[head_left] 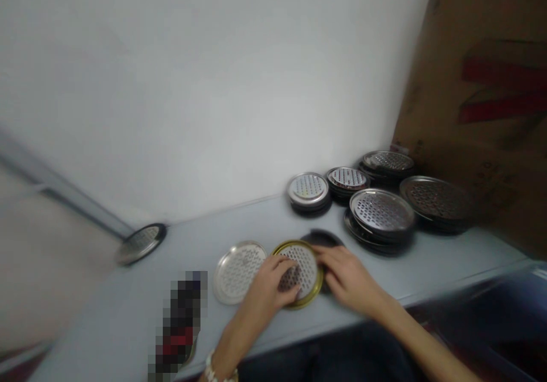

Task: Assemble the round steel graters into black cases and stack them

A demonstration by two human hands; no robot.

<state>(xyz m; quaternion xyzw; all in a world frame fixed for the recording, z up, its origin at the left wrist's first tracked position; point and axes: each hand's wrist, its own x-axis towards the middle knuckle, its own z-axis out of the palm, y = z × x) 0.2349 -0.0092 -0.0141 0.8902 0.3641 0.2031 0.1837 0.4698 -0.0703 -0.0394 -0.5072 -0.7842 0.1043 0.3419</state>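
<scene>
- Gold-rimmed round perforated metal disc (305,262) lies flat on a pale grey counter (128,325), between both hands.
- Left hand (269,285) covers its left part, right hand (348,276) touches its right rim; hands apart, grip unclear.
- Dark round disc (320,237) sits just beyond the right hand.
- Silver perforated disc (237,272) lies just left of the left hand.
- Stacks of perforated metal discs (380,214) stand farther beyond the right hand.
</scene>
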